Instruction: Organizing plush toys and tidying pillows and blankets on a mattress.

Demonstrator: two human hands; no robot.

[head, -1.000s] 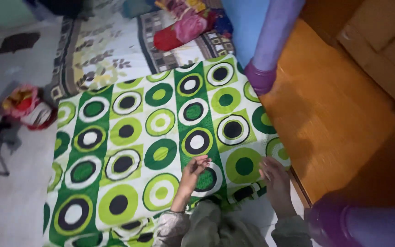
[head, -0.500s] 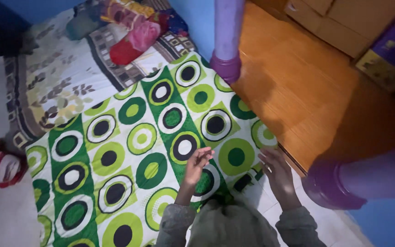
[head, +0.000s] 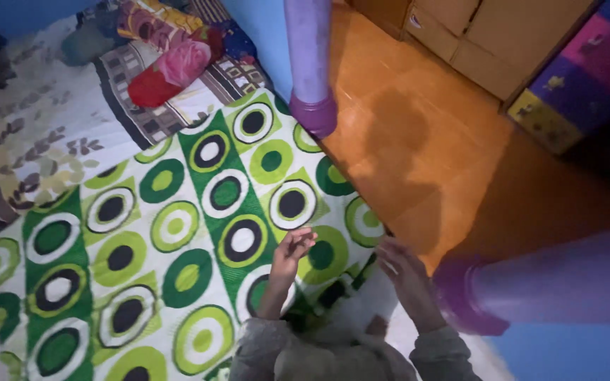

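Now, the sheet (head: 178,233) is the thing under both hands: a cotton-looking cloth printed with rings in bright lime, dark green, black and white, set in squares and long green stripes. It lies spread flat over a mattress (head: 44,141) on the floor, covering its near half; its right edge runs along the orange wooden floor (head: 425,141), and its near corner by the person's knees is rumpled and folded under, showing darker shadowed folds.

The left hand (head: 291,250) hovers just over the sheet near that corner, wrist bent, its fingers (head: 303,236) loosely curled and released, grasping nothing that can be seen. The right hand (head: 404,271) lies at the sheet's right edge, palm down, fingers stretched and relaxed, touching or nearly touching the cloth where it meets the floor; whether it pinches the hem cannot be told. Both wrists come out of grey sleeves (head: 305,353).

Beyond the sheet, the uncovered part of the mattress shows a pale cover with grey leaf sprigs and a checked border. On it lies a rolled bundle of red and pink flowered cloth (head: 171,60). A purple post (head: 308,63) stands upright at the sheet's far right corner, its flared foot touching the floor, and a second purple post (head: 552,282) crosses the lower right, close beside the right hand. Wooden cabinets (head: 488,35) stand at the far right.
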